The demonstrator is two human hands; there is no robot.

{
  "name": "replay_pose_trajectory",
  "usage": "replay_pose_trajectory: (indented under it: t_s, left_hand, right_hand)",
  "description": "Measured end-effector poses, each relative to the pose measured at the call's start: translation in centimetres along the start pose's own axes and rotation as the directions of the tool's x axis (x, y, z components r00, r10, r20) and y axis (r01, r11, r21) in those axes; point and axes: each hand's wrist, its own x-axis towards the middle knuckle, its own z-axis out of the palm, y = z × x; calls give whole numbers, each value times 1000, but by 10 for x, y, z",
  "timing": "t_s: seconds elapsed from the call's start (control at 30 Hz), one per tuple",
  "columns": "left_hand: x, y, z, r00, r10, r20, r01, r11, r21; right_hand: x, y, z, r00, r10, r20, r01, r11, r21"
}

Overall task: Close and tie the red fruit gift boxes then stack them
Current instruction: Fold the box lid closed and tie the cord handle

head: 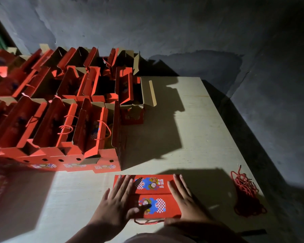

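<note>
A red fruit gift box (152, 195) lies at the near edge of the pale table (191, 137), its two printed top flaps folded down and meeting in the middle. My left hand (118, 199) presses flat on the box's left side, fingers spread and straight. On the right side my right hand (184, 197) lies flat in the same way. A red cord handle (147, 222) pokes out under the box's near edge. Several open red gift boxes (60, 120) with raised flaps stand in rows at the left and back.
A bundle of red cords (245, 188) lies on the table near its right edge. One open box (132, 100) stands alone, nearer the middle of the table. Grey concrete floor surrounds the table at the back and right. Strong shadows cross the tabletop.
</note>
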Motion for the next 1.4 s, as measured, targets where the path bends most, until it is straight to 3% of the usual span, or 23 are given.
replay_pose_trajectory:
  t_s: [0.33, 0.47, 0.53, 0.73, 0.83, 0.93, 1.0, 1.07, 1.13, 1.27, 1.4]
  left_hand:
    - [-1, 1, 0, 998, 3, 67, -5, 1000, 23]
    - [-2, 4, -6, 996, 4, 91, -7, 999, 31]
    - [-4, 5, -7, 995, 19, 97, -25, 998, 59]
    - [-10, 1, -1, 995, 74, 63, -78, 995, 55]
    - [-12, 0, 6, 998, 48, 44, -52, 995, 80]
    - [-11, 2, 10, 999, 10, 46, -14, 995, 95]
    - [-11, 3, 10, 999, 6, 48, -11, 995, 100]
    - [-12, 2, 10, 999, 12, 48, -17, 995, 96]
    - [-12, 2, 9, 998, 13, 54, -18, 995, 99]
    - [-10, 2, 10, 998, 5, 60, -11, 993, 116]
    - [-10, 2, 11, 996, -9, 87, -1, 993, 115]
  right_hand:
    - [7, -5, 6, 989, 115, 90, -95, 976, -197]
    - [11, -22, 17, 977, 211, 1, -200, 929, -311]
    - [12, -35, 22, 968, 240, -75, -252, 928, -274]
    - [18, -48, 25, 995, -55, -88, 20, 932, -361]
    - [23, -53, 10, 996, -47, -76, 27, 970, -240]
    - [50, -52, -6, 986, 148, -76, -152, 988, -42]
    - [71, -51, -19, 967, 251, -51, -252, 968, -8]
    - [90, -50, -32, 951, 309, 6, -309, 951, 8]
    - [104, -45, -39, 936, 345, 65, -350, 928, 130]
    - [117, -41, -43, 942, 322, 97, -336, 890, 309]
    - [114, -36, -37, 952, 303, -39, -259, 869, 421]
